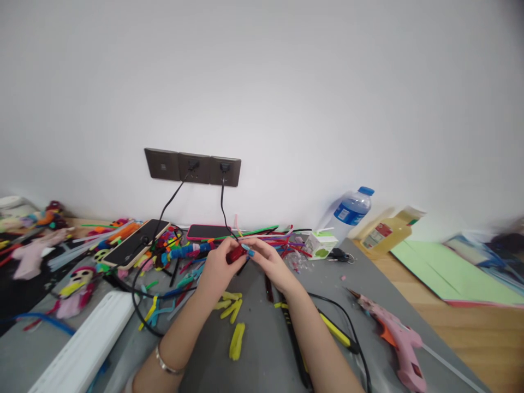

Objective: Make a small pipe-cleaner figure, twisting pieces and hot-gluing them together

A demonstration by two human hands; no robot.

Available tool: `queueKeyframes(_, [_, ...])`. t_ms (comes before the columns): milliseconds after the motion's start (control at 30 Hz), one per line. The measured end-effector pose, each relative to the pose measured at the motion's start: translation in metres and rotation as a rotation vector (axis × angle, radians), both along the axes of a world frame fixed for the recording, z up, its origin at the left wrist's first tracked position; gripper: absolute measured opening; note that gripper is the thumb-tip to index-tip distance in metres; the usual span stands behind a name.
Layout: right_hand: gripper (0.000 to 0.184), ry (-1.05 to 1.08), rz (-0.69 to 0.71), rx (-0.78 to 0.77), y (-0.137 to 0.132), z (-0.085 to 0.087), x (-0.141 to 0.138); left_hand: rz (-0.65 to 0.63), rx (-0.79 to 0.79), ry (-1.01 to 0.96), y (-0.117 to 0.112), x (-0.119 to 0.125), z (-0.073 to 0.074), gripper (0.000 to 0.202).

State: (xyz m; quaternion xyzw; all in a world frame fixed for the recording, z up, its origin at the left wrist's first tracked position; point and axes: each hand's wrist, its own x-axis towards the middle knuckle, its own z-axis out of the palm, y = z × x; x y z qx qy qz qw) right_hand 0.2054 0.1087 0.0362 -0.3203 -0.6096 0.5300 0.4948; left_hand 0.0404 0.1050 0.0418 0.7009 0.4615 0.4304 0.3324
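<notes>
Above the grey mat [262, 349], both hands meet at a small dark red piece [234, 254], perhaps of pipe cleaner; its exact kind is unclear. My left hand [218, 264] is closed around its left side. The fingers of my right hand [271, 262] pinch at its right end, where a light blue bit [245, 248] shows between the fingertips; whether that is a separate part I cannot tell. Several folded yellow pipe cleaner pieces [236, 341] lie on the mat below. Yellow-and-black pliers [335, 331] lie partly beneath my right forearm.
A pink glue gun [395, 341] lies at right, near a water bottle [354, 207] and a yellow liquid bottle [387, 233]. Left are a white power strip [88, 344], a phone [137, 243], fuzzy dolls [77, 289] and black cables [135, 292].
</notes>
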Motion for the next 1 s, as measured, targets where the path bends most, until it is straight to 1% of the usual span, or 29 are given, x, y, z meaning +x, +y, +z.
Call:
queueKeyframes(133, [0.029, -0.046, -0.086, -0.004, 0.001, -0.001, 0.002, -0.005, -0.005, -0.001, -0.001, 0.001, 0.0, 0.013])
queueKeyframes(300, [0.025, -0.018, -0.09, -0.034, 0.003, -0.002, 0.002, -0.027, 0.017, 0.03, -0.003, 0.001, 0.001, 0.011])
queueKeyframes(467, [0.031, 0.029, -0.106, -0.029, 0.002, 0.0, -0.001, -0.031, 0.049, 0.038, -0.002, 0.0, 0.001, 0.01])
queueKeyframes(633, [0.022, 0.024, -0.103, 0.013, 0.003, -0.003, 0.0, -0.032, 0.068, 0.036, 0.002, 0.0, -0.002, 0.012])
queueKeyframes(700, [0.021, -0.006, -0.133, 0.041, 0.005, -0.004, 0.001, -0.026, 0.107, 0.018, 0.004, 0.0, -0.003, 0.015])
queueKeyframes(800, [0.02, -0.096, -0.21, 0.152, 0.005, -0.005, 0.003, -0.016, 0.165, -0.027, 0.006, -0.001, -0.004, 0.017])
queueKeyframes(900, [0.018, -0.15, -0.266, 0.252, 0.005, -0.003, 0.004, -0.043, 0.124, -0.076, 0.009, -0.003, -0.006, 0.019])
queueKeyframes(1000, [0.017, -0.095, -0.307, 0.246, 0.005, -0.003, 0.006, -0.113, 0.002, -0.147, 0.012, -0.004, -0.009, 0.021])
